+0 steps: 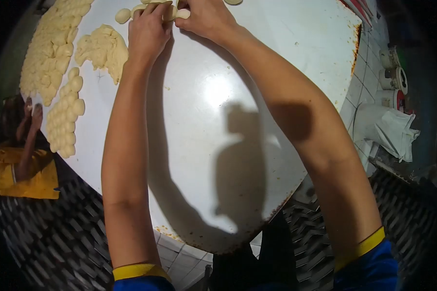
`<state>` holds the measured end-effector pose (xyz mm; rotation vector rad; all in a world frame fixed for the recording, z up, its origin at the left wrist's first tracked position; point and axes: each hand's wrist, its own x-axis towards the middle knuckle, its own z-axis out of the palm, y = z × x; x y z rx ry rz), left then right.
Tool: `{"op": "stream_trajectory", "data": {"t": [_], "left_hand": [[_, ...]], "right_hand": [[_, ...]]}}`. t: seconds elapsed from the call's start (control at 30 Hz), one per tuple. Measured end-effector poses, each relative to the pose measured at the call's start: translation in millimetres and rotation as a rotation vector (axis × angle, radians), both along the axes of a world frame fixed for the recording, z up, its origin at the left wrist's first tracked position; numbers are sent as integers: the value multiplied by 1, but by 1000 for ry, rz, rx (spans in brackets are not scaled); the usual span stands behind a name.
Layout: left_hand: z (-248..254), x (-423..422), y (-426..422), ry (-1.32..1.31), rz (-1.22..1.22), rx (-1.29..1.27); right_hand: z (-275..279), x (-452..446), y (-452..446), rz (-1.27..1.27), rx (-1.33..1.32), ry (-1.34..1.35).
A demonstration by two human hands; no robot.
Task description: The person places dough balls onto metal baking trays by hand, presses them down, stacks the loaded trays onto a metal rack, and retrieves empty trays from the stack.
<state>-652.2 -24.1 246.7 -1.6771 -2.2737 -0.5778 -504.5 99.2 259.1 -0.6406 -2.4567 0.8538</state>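
At the top centre of the frame, both bare hands are working close together over small pieces of smooth, pale yellow dough [169, 13] lying on the glossy white table [204, 160] with rust-marked edges. The left hand [150, 23] is curling its fingers down over the dough; the fingertips are partly hidden, so whether they are gripping it or only pressing it cannot be told. The right hand [210, 18], just beside it, is bending inward and appears to be pinching a small whitish dough piece [183, 13] between thumb and fingers, with little opening left between them.

A rounded pale dough ball [123, 16] is sitting just beyond the left hand, towards the upper left. Nearer the left forearm, a loose, uneven yellow dough mass [102, 48] is lying flat. Further left, a broad bank of packed dough lumps [48, 46] and a tighter cluster of round dough balls [67, 116] are covering that side of the table.

The step in hand looks like dividing or shaping small portions. Going on from here would call for light, even finger pressure and a clean parting of the pieces, as soft dough could stick or stretch.

At the left edge, another person in a yellow garment [26, 169] is reaching towards the table.
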Motion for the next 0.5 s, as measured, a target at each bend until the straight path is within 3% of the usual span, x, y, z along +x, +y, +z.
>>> {"op": "stream_trajectory", "data": {"t": [0.03, 0.1, 0.13, 0.2, 0.23, 0.27, 0.3, 0.33, 0.37, 0.4, 0.47, 0.5], "left_hand": [[6, 1, 3, 52, 10, -59], [13, 3, 11, 102, 5, -112], [13, -7, 15, 120, 1, -151], [13, -14, 18, 122, -15, -192], [-1, -31, 17, 62, -200, 0], [8, -8, 10, 7, -252, 21], [2, 11, 3, -152, -92, 109], [16, 41, -13, -460, -88, 115], [40, 89, -29, -540, -25, 120], [54, 170, -65, -861, -11, 219], [75, 273, -111, -1052, 2, 197], [71, 315, -136, -1185, -57, 134]], "right_hand": [[7, 6, -1, -6, -1, 1], [21, 29, -4, 29, -503, 88], [19, 41, -9, 13, -500, 85], [4, 72, -20, -53, -1162, 422], [-7, 94, -27, 70, -1358, 677], [-16, 126, -35, 186, -1524, 948], [-17, 167, -47, 205, -1621, 1021], [-11, 212, -67, 229, -1711, 1105], [2, 271, -98, 93, -1682, 1003], [16, 362, -122, -89, -1637, 924], [-15, 462, -156, -64, -1755, 1092], [-16, 510, -165, -237, -1671, 963]]}}
